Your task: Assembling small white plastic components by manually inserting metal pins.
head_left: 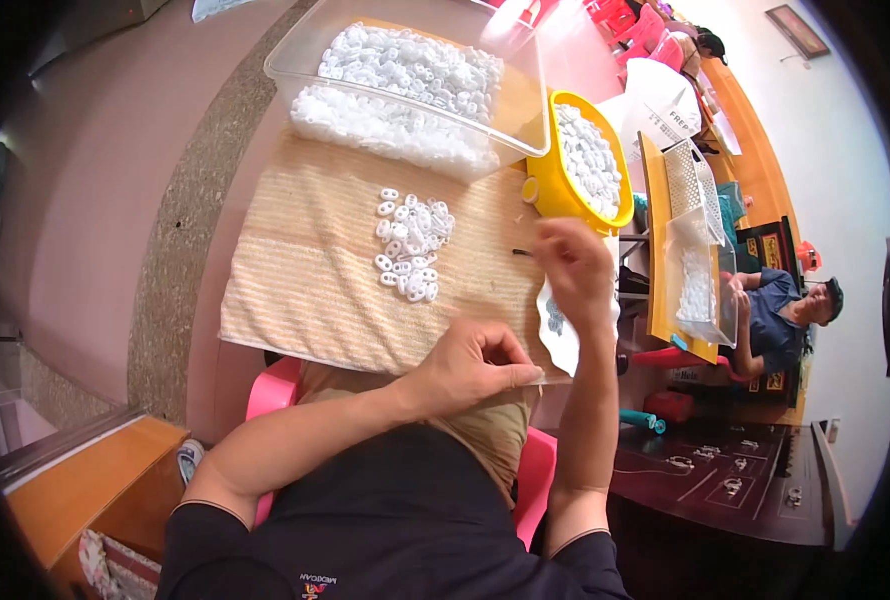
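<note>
While the left hand [470, 365] pinches a small pale piece [537, 377] between thumb and fingertips at the near edge of a striped towel [305, 250], the right hand [573, 262] is raised farther out and to the right, fingers curled. It is blurred, so I cannot tell whether it grips anything. A loose pile of white two-holed pieces [413, 245] lies mid-towel. Beyond stand a clear bin [533, 151] and, right of it, a yellow tub [553, 185], both holding white pieces. A white dish [563, 352] with small grey bits [554, 318] sits near right.
</note>
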A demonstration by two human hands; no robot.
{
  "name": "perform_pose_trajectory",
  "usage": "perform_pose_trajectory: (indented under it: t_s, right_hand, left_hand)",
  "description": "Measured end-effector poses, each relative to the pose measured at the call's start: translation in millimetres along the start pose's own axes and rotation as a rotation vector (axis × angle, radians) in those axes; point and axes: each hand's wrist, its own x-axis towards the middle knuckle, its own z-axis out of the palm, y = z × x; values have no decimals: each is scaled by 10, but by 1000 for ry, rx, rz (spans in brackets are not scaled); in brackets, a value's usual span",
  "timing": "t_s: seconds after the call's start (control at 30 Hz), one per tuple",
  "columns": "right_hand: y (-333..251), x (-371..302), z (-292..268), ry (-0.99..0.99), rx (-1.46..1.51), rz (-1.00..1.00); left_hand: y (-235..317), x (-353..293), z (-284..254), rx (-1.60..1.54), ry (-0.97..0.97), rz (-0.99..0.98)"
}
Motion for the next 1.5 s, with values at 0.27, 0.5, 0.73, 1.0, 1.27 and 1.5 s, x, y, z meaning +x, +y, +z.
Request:
perform_pose_trajectory:
  t_s: [0.27, 0.5, 0.73, 1.0, 1.27, 1.5]
  right_hand:
    - [-185, -246, 565, -333, -106, -69]
    - [-296, -190, 676, -329, -320, -126]
    - [-129, -46, 808, -233, -433, -52]
    - [-84, 67, 891, -272, -447, -1]
    - [-81, 60, 864, -310, -450, 15]
    - [-92, 71, 809, -365, -412, 49]
  left_hand:
    - [20, -89, 120, 113, 78, 108]
    - [30, -114, 106, 132, 108, 174]
    - [66, -118, 85, 176, 51, 107]
    - [39, -107, 110, 158, 95, 159]
    - [38, -94, 93, 150, 132, 170]
    - [33, -80, 89, 128, 143, 162]
